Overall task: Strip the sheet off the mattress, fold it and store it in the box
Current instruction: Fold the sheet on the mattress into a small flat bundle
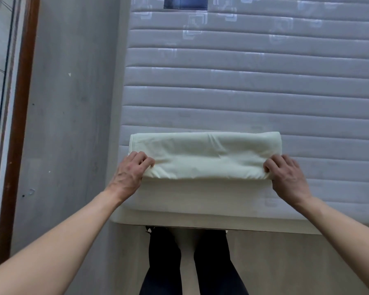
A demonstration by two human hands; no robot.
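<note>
Left hand (130,170) & right hand (285,173) each pinch an end of the pale-yellow folded cotton sheet (205,156), probably to keep layers aligned for the next fold. Sheet lies at 6 o'clock on the bare grey quilted mattress (243,81); box not in view.

Grey floor (73,103) fills the nine o'clock side, edged by a brown wooden frame (19,103) (possibly a door); dark-trousered legs (190,262) at six.

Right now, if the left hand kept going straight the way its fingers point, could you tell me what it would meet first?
The left hand grips the near left corner of the folded sheet, fingers pointing inward and away. Going on, it would probably push straight into the sheet itself, then the bare mattress beyond.
</note>
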